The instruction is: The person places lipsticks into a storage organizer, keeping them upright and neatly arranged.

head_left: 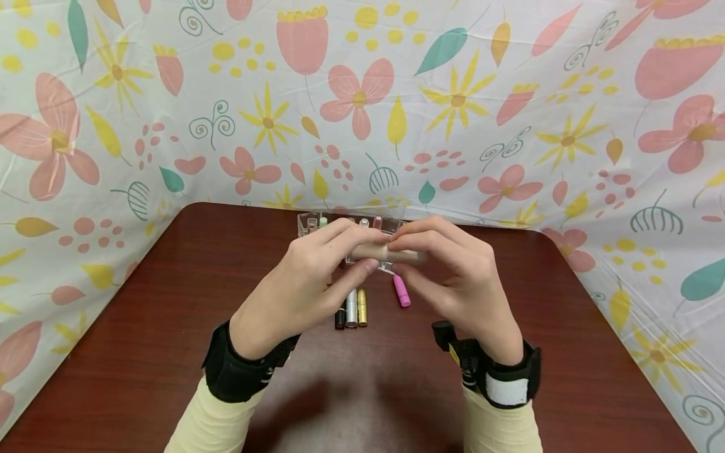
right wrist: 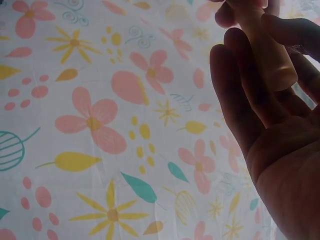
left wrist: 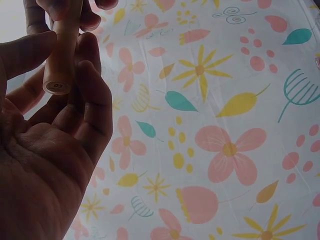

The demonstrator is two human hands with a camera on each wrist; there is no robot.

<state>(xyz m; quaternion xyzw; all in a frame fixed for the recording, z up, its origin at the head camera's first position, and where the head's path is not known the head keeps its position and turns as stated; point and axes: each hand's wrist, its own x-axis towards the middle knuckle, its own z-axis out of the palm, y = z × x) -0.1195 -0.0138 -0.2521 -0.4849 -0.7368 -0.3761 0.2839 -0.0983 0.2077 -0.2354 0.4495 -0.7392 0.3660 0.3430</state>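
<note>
A beige cosmetic tube [head_left: 367,253], capped and roughly level, is raised between both hands above the table. My left hand [head_left: 306,277] pinches one end between thumb and fingers. In the left wrist view, a small number label shows on the flat base of the tube [left wrist: 60,67]. Gripping the other end is my right hand [head_left: 461,270], its thumb across the tube [right wrist: 270,57] from the fingers in the right wrist view. Below the hands lies a pink tube [head_left: 401,291]. Black [head_left: 340,318], silver [head_left: 352,310] and gold [head_left: 362,308] tubes lie side by side.
Behind the hands stands a clear organizer [head_left: 303,225] with several upright tubes, partly hidden by the fingers. The brown table [head_left: 226,251] meets a flowered cloth [head_left: 357,157] at the back and sides.
</note>
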